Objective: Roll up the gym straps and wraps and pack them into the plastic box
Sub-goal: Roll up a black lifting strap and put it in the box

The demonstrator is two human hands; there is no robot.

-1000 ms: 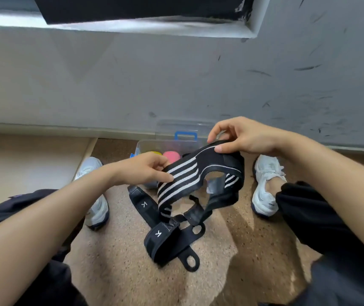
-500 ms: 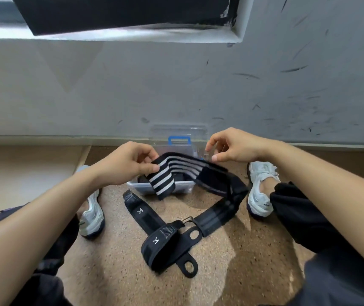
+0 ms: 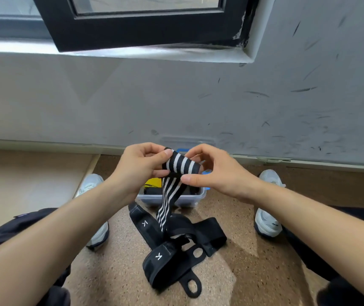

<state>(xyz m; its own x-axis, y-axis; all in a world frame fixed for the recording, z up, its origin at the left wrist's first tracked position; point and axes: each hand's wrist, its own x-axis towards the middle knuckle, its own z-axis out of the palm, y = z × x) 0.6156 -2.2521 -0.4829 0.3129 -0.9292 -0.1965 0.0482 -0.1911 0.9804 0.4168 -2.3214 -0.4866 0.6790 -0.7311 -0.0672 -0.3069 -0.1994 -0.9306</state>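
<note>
1. The plastic box (image 3: 183, 200) stands on the floor (image 3: 249, 272) at the centre of the frame, between the two shoes (image 3: 267, 219). The hands and the wrap cover most of it. Only its near wall and a slice of the inside show, holding a yellow item (image 3: 153, 183) and dark shapes too hidden to identify.
2. The striped wrap (image 3: 182, 165) is held just above the box, its upper end turned into a short roll. The left hand (image 3: 141, 171) pinches the roll's left end between thumb and curled fingers. The right hand (image 3: 218, 173) grips the right end, thumb beneath and fingers curled over the top; their tips are hidden behind the roll.
3. The wrap's loose tail hangs in front of the box, and its end is lost among the black straps (image 3: 172, 257) heaped on the floor at lower centre.
4. The wrap is a flat woven band, black with white lengthwise stripes. The straps are matte black webbing with looped, holed tabs. The box is translucent with blue clips. The floor is speckled and cork-like, and the wall (image 3: 198, 102) is grey and scuffed.
5. A white "K" mark shows on two straps. The lettering on the right shoe is too small to read.
</note>
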